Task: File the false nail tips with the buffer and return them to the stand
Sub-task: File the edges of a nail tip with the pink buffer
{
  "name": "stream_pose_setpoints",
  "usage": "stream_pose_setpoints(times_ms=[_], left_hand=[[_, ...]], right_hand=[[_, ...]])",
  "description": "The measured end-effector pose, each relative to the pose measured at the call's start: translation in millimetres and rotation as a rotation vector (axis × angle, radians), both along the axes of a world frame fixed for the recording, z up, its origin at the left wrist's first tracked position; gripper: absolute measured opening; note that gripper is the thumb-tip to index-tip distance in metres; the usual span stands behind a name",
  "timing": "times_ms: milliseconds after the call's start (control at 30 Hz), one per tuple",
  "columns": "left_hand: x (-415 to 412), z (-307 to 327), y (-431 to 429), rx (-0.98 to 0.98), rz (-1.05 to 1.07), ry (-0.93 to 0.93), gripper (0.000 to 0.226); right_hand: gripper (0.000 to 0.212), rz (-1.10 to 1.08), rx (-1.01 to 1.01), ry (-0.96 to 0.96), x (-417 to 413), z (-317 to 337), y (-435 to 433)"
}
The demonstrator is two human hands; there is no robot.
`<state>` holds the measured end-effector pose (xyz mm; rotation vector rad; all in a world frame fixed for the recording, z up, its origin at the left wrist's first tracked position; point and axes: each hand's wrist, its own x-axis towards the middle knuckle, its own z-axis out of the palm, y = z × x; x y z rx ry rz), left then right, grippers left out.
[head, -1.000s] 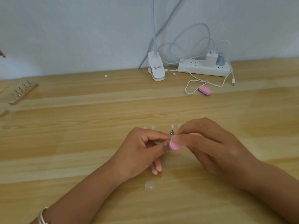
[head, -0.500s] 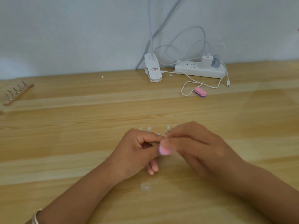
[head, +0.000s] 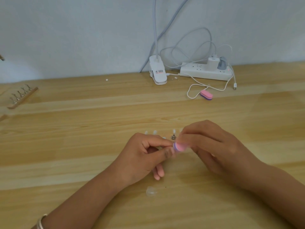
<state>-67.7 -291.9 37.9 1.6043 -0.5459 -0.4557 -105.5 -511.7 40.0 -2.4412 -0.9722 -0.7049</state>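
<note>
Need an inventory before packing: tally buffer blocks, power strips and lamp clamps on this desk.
Pink-and-purple oval foam buffer blocks: 2
White plastic power strips: 1
White plastic lamp clamps: 1
Total: 4

1 head view, downward, near table (head: 66, 146)

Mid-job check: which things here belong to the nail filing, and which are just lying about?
In the job: pink-and-purple buffer block in right hand; left hand pinching a hidden piece against it; clear false nail tips standing behind the hands; loose clear nail tip.
Lying about: second pink buffer; white power strip; white clip lamp base; wooden strip of metal clips.
</note>
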Motion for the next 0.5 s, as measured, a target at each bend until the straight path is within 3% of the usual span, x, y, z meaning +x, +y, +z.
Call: stream_pose_setpoints(times_ms=[500], left_hand=[[1,3,3,-0.045,-0.024,0.046,0.019]], right_hand=[[0.023,0.031,-0.038,-0.05,-9,-2,14]])
